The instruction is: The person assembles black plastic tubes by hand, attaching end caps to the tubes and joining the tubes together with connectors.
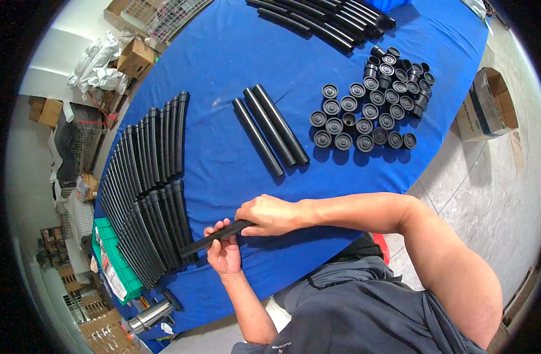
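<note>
A black tube point(199, 243) is held between my two hands, slanting down to the left, its lower end near the rows of black tubes point(158, 206). My left hand point(224, 251) supports it from below, with fingers curled round its middle. My right hand point(269, 216) is closed over the tube's upper end, which it hides. Three loose black tubes point(270, 130) lie side by side above my hands. Round black caps point(370, 112) stand in a cluster to the right of them.
A blue cloth point(223, 59) covers the table. More black tubes point(323, 20) lie at the far edge. At the lower left are a green bin point(114, 259) and a metal cylinder point(149, 315). A cardboard box point(488, 106) stands on the floor at right.
</note>
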